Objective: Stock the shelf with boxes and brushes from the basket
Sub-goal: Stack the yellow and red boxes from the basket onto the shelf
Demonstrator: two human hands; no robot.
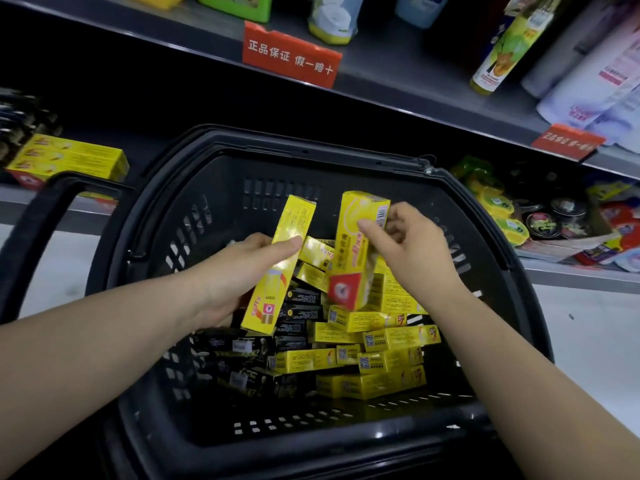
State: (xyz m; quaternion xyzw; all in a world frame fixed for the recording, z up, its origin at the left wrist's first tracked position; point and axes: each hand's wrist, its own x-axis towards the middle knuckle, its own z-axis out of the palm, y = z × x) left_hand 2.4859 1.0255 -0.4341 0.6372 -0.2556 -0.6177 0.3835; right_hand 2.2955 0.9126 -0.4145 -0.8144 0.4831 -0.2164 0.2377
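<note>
**a:** where are the boxes at rn?

**b:** mostly piled in the black basket (pixel 311 147). yellow boxes (pixel 381 341) sit on the right of the heap and black boxes (pixel 242 348) on the left. two yellow ones are lifted above the pile, one per hand.

**a:** and the grip?

**b:** left hand (pixel 239 271) holds a long yellow box (pixel 273 285), tilted, with the thumb pressed across its face. the other fingers are hidden behind it, so can't tell how they lie. right hand (pixel 412 244) pinches the upper end of a second yellow box (pixel 349 268) between thumb and fingers (pixel 372 225), nearly upright. a few stocked yellow boxes (pixel 69 157) lie on the shelf (pixel 20 197) at far left.
</note>
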